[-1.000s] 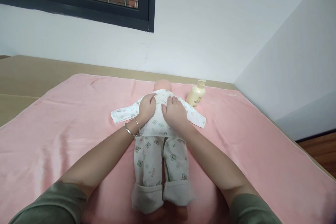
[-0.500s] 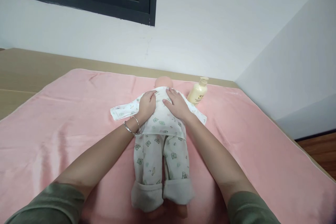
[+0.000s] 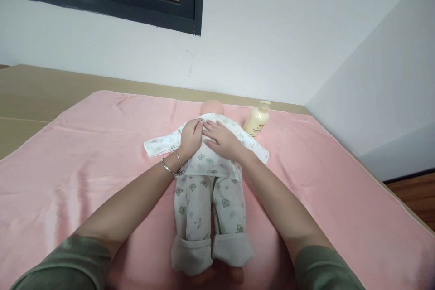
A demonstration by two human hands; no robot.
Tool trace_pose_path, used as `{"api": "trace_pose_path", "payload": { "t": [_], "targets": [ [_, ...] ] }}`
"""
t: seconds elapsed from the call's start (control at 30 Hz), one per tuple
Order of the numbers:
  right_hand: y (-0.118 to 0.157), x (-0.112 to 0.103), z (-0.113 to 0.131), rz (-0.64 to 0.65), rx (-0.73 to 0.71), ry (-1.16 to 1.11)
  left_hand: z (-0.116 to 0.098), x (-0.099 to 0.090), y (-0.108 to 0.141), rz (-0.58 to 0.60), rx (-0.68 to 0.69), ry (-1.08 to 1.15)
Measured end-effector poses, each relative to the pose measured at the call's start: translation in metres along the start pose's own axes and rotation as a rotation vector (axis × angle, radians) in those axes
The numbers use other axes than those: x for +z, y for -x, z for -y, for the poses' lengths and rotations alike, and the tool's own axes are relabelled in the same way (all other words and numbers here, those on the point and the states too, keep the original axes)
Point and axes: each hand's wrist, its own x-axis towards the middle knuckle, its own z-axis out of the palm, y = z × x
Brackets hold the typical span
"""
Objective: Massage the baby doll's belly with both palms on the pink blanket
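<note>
A baby doll with a bare, rounded head (image 3: 212,107) lies stretched out, its feet toward me. It wears a white printed top (image 3: 210,163) and matching trousers (image 3: 199,208) with turned-up cuffs. My left hand (image 3: 191,137), with bracelets at the wrist, rests on the left of the top, fingers lying along the cloth. Beside it, my right hand (image 3: 222,139) lies flat across the middle of the top, fingers stretched out and their tips meeting the left hand. Neither hand grasps anything. No face of the doll shows.
A cream pump bottle (image 3: 257,120) stands right of the doll's head, close to its sleeve. Under everything spreads a pink blanket (image 3: 112,145) on a tan surface (image 3: 41,90). A white wall (image 3: 254,31) with a dark window frame (image 3: 190,13) rises behind.
My right hand has slid left and slightly down over the top, so its fingertips now meet my left hand. The left hand stays nearly in place. The doll and bottle look unmoved.
</note>
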Motion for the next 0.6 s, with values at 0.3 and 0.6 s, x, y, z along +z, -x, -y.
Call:
{"api": "trace_pose_path", "payload": {
  "t": [0.3, 0.6],
  "targets": [
    [-0.003, -0.009, -0.006, -0.061, 0.537, 0.094, -0.001, 0.0, -0.001, 0.006, 0.001, -0.012],
    [0.006, 0.003, 0.053, 0.02, 0.229, 0.219, 0.001, 0.0, -0.001, 0.005, -0.031, -0.013]
  ]
}}
